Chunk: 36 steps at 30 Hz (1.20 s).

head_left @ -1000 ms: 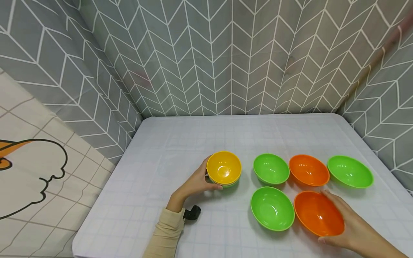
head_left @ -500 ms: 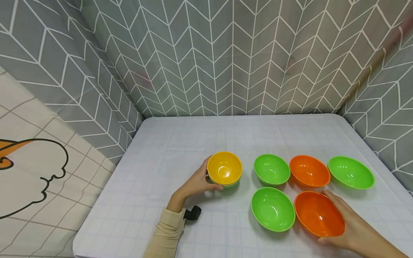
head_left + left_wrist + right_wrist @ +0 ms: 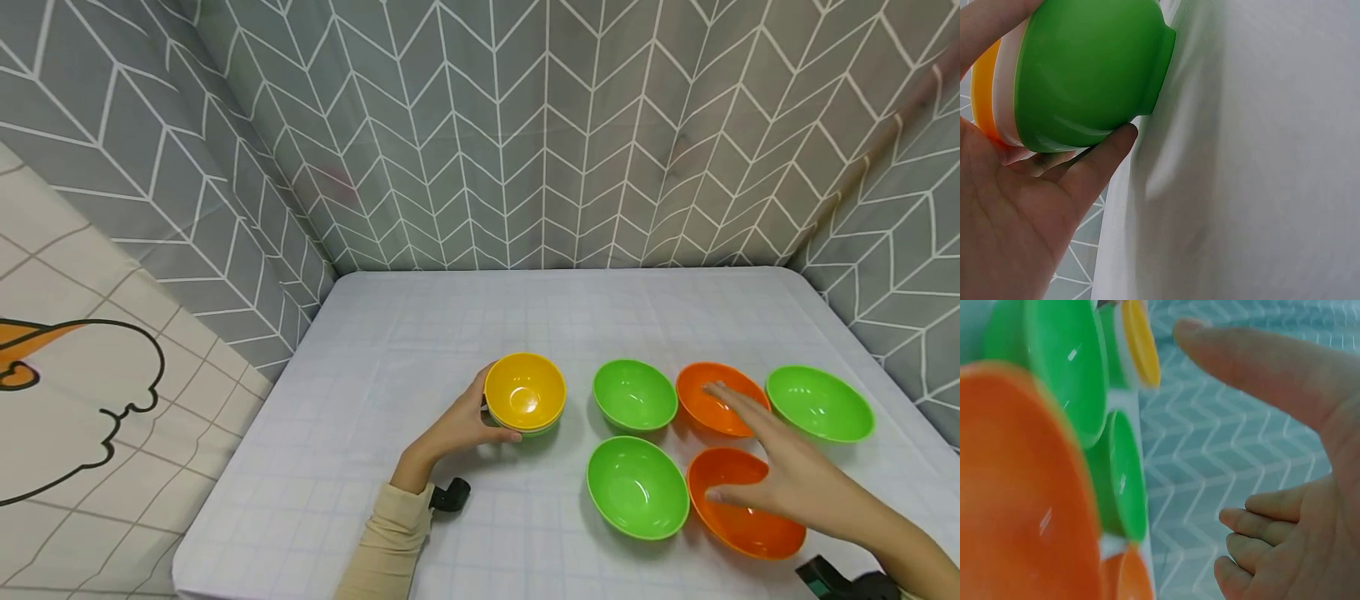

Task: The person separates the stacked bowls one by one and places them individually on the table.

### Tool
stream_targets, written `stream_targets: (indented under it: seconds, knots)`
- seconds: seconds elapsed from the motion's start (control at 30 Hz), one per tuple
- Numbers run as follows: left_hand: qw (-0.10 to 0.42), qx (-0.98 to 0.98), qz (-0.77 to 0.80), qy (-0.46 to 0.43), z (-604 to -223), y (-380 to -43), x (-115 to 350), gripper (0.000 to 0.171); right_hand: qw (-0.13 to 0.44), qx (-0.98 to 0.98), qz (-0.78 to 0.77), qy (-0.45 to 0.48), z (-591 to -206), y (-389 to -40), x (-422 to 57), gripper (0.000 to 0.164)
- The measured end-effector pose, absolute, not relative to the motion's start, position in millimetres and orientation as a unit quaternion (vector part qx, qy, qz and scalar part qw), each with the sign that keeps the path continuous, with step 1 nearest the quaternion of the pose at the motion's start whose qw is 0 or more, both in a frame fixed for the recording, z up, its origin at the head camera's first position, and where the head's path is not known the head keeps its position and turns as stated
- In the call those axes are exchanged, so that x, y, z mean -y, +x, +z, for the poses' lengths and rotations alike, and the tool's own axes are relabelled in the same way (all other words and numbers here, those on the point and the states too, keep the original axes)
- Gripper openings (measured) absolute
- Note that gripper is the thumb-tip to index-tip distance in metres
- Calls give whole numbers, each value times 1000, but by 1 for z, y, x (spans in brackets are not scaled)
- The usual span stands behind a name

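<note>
My left hand grips a nested stack of bowls with the yellow bowl innermost. In the left wrist view a green bowl forms the outside of the stack, with a white bowl between it and the yellow one; the thumb and fingers curl round its sides, and its foot is at the tablecloth. My right hand hovers with fingers spread and holds nothing. It overlaps the front orange bowl, and its fingertips overlap the rear orange bowl. The right wrist view shows its palm apart from the bowls.
A rear green bowl and a front green bowl stand right of the stack. Another green bowl is at the far right. The white-clothed table meets patterned curtains at the back.
My right hand has let go of the front orange bowl and risen up and leftward over it. The left hand still grips the stack in the same place.
</note>
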<state>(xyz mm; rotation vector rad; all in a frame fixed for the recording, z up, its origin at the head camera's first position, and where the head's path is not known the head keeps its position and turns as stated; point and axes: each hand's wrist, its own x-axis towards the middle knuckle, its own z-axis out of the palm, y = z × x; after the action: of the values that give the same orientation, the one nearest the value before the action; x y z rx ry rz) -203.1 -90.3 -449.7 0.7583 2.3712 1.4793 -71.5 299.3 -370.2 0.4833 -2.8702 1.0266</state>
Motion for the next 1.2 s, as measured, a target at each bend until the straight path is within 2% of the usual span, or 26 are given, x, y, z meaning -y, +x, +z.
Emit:
stream_targets:
  seconds: [0.2, 0.4, 0.9, 1.2]
  knots:
    - [126, -819, 501, 249, -450, -203, 89, 113, 37, 915, 323, 238, -356, -107, -260, 107]
    - [133, -829, 490, 233, -451, -204, 90, 114, -11, 909, 329, 256, -353, -142, -227, 101]
    - [120, -821, 495, 257, -452, -204, 90, 109, -79, 894, 312, 312, -367, -193, -160, 111]
    - [120, -817, 498, 266, -451, -202, 91, 106, -67, 886, 295, 352, -378, -205, -144, 118]
